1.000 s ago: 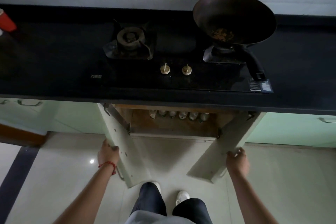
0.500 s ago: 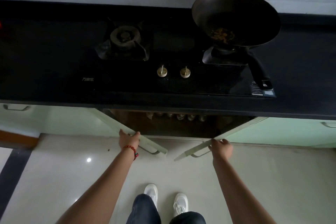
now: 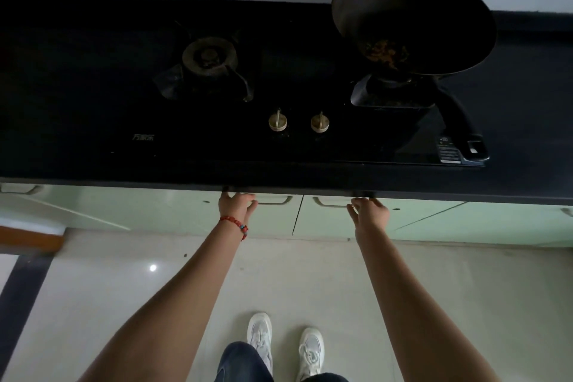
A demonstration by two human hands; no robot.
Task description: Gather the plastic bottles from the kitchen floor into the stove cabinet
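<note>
The stove cabinet's two pale green doors, left point(image 3: 273, 220) and right point(image 3: 325, 222), stand shut under the black counter, meeting at a thin seam. My left hand point(image 3: 237, 203), with a red bead bracelet at the wrist, presses on the top of the left door beside its handle point(image 3: 276, 200). My right hand point(image 3: 370, 212) lies with fingers spread on the top of the right door. Neither hand holds anything. No plastic bottle shows on the floor; the cabinet's inside is hidden behind the doors.
A gas hob point(image 3: 210, 59) with two knobs sits in the black counter point(image 3: 77, 102). A dark wok point(image 3: 412, 22) rests on the right burner, its handle reaching toward the counter edge. My white shoes point(image 3: 285, 344) stand on the pale tiled floor point(image 3: 124, 288).
Both cabinet doors swung from wide open to fully shut, pushed by my hands. The row of bottles inside has gone out of sight. My view moved closer to the counter.
</note>
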